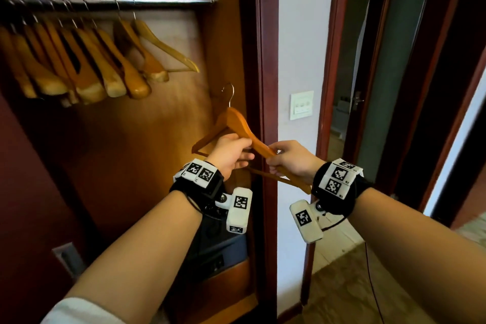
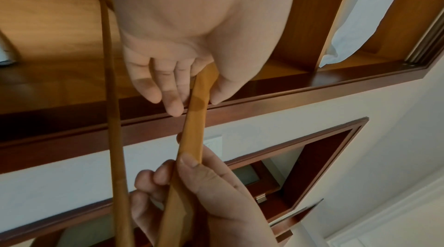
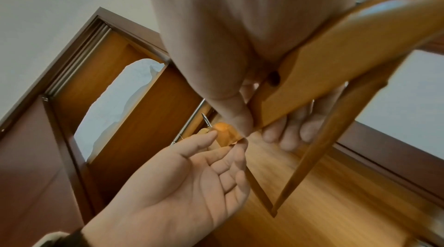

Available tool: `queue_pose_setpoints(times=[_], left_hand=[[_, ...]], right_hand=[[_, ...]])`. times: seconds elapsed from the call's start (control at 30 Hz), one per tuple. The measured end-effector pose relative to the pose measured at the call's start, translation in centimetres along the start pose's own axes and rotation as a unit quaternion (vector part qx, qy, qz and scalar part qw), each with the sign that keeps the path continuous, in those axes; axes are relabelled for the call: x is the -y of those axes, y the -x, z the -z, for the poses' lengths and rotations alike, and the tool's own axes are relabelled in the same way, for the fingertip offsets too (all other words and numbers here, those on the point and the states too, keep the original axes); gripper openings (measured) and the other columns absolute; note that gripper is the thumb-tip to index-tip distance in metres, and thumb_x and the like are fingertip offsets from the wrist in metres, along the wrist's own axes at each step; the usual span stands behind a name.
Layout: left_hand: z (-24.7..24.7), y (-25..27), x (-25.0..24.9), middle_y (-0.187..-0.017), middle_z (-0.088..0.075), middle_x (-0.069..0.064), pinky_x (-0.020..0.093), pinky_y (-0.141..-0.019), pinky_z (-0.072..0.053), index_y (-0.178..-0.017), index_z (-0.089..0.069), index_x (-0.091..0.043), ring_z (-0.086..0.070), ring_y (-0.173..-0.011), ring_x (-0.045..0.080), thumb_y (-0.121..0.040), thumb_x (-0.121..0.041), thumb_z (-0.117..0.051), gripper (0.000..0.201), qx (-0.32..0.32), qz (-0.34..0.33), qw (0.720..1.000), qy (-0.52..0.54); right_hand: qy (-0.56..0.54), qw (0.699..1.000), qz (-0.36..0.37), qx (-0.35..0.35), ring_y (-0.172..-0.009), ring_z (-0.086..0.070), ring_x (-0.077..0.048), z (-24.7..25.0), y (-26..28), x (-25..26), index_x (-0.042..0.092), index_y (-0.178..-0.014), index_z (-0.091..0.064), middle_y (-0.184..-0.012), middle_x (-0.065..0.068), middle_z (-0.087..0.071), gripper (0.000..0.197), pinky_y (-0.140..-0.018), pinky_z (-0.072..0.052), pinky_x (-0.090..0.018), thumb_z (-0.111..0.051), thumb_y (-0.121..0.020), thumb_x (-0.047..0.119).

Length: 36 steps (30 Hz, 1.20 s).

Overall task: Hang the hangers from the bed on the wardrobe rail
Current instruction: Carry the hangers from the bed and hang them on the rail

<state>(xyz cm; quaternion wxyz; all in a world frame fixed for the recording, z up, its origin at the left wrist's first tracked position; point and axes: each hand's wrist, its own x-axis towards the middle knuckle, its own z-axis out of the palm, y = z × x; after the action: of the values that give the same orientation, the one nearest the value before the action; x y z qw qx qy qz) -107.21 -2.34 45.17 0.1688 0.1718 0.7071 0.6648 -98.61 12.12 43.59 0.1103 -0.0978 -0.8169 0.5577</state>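
A wooden hanger with a metal hook pointing up is held in both hands, low in front of the wardrobe's right side. My left hand pinches its sloping arm near the middle between thumb and forefinger. My right hand grips the same arm lower down toward its right end. The crossbar hangs free below. Above and to the left runs the metal wardrobe rail, and several wooden hangers hang on its left and middle.
The wardrobe's dark red frame post stands just behind the held hanger. A dark box sits at the wardrobe's bottom under my left wrist. A light switch is on the white wall, with an open doorway to its right.
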Motion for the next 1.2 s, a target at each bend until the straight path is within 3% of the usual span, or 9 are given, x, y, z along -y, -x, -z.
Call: queue_pose_setpoints(times=[0.07,0.17,0.23,0.43,0.6,0.73,0.9,1.0,1.2], left_hand=[[1.2,-1.7,-1.4,-0.105,-0.066,0.004,0.027,-0.064,-0.049,-0.106,-0.057,-0.019,-0.065,-0.073,0.014,-0.097,-0.015,-0.057,0.01,0.006,-0.011,1.0,-0.003],[2.8,-4.0,-3.4,-0.115,-0.065,0.005,0.028,-0.066,-0.051,-0.144,-0.039,-0.018,-0.068,-0.082,0.016,-0.094,-0.013,-0.06,0.055,0.019,-0.033,0.999,-0.017],[3.9,-5.5,-4.6,-0.118,-0.064,0.005,0.028,-0.067,-0.051,-0.149,-0.034,-0.016,-0.068,-0.087,0.017,-0.094,-0.012,-0.059,0.06,0.02,-0.054,0.998,-0.04],[5.6,-9.7,-7.9,-0.121,-0.063,-0.001,0.026,-0.071,-0.051,-0.144,-0.045,-0.018,-0.063,-0.104,0.016,-0.091,-0.012,-0.06,0.055,-0.003,-0.136,0.981,-0.138],[6.4,-12.7,-10.2,-0.128,-0.059,0.003,0.033,-0.099,-0.048,-0.14,-0.048,-0.017,-0.056,-0.113,0.016,-0.087,-0.013,-0.062,0.055,-0.056,-0.188,0.962,-0.187],[7.8,-14.8,-11.9,-0.117,-0.062,0.001,0.025,-0.095,-0.046,-0.128,-0.058,-0.016,-0.058,-0.11,0.015,-0.085,-0.01,-0.063,0.043,-0.108,-0.218,0.95,-0.194],[10.6,-16.8,-13.2,-0.109,-0.064,-0.007,0.033,-0.098,-0.047,-0.11,-0.065,-0.026,-0.058,-0.108,0.015,-0.08,-0.019,-0.064,0.031,-0.21,-0.224,0.919,-0.248],[12.2,-17.7,-13.3,-0.111,-0.065,-0.002,0.04,-0.1,-0.048,-0.101,-0.065,-0.032,-0.059,-0.109,0.021,-0.07,-0.028,-0.063,0.032,-0.243,-0.222,0.902,-0.278],[14.7,-18.4,-14.4,-0.124,-0.054,0.007,0.043,-0.103,-0.044,-0.112,-0.062,-0.03,-0.052,-0.116,0.03,-0.079,-0.022,-0.059,0.035,-0.298,-0.217,0.859,-0.356]], right_hand=[[-0.017,1.0,0.005,-0.023,-0.063,-0.056,-0.024,-0.6,-2.1,1.3,-0.002,-0.1,-0.063,-0.07,-0.016,-0.057,0.012,-0.055,-0.049,-0.027,-0.058,-0.09,-0.005],[-0.043,0.998,0.011,-0.052,-0.058,-0.055,-0.021,-1.5,-4.7,3.3,0.001,-0.096,-0.061,-0.068,-0.015,-0.056,0.009,-0.05,-0.048,-0.024,-0.057,-0.092,-0.005],[-0.047,0.997,0.015,-0.067,-0.058,-0.055,-0.019,-2.0,-6.6,4.7,0.003,-0.094,-0.061,-0.068,-0.014,-0.055,0.009,-0.05,-0.047,-0.024,-0.056,-0.092,-0.004],[-0.04,0.996,0.047,-0.067,-0.061,-0.054,-0.02,-2.1,-11.3,8.7,0.002,-0.098,-0.06,-0.071,-0.016,-0.053,0.018,-0.054,-0.045,-0.025,-0.046,-0.089,-0.006],[-0.041,0.995,0.071,-0.053,-0.066,-0.054,-0.028,-1.8,-15.6,11.3,0.003,-0.094,-0.059,-0.071,-0.017,-0.053,0.018,-0.056,-0.045,-0.03,-0.047,-0.085,-0.007],[-0.045,0.995,0.082,-0.04,-0.067,-0.054,-0.028,-1.8,-19.3,13.1,0.003,-0.093,-0.06,-0.072,-0.018,-0.054,0.017,-0.057,-0.044,-0.031,-0.049,-0.085,-0.007],[-0.049,0.994,0.099,-0.003,-0.059,-0.056,-0.021,-2.8,-23.1,14.8,0.006,-0.094,-0.06,-0.068,-0.014,-0.055,0.016,-0.056,-0.048,-0.028,-0.05,-0.09,-0.005],[-0.047,0.992,0.111,0.032,-0.057,-0.055,-0.02,-4.0,-24.6,15.9,0.006,-0.092,-0.06,-0.067,-0.014,-0.054,0.018,-0.05,-0.048,-0.024,-0.048,-0.09,-0.007],[-0.04,0.987,0.13,0.085,-0.058,-0.057,-0.021,-5.9,-26.8,17.7,-0.001,-0.109,-0.059,-0.069,-0.015,-0.055,0.022,-0.052,-0.05,-0.026,-0.047,-0.091,-0.009]])
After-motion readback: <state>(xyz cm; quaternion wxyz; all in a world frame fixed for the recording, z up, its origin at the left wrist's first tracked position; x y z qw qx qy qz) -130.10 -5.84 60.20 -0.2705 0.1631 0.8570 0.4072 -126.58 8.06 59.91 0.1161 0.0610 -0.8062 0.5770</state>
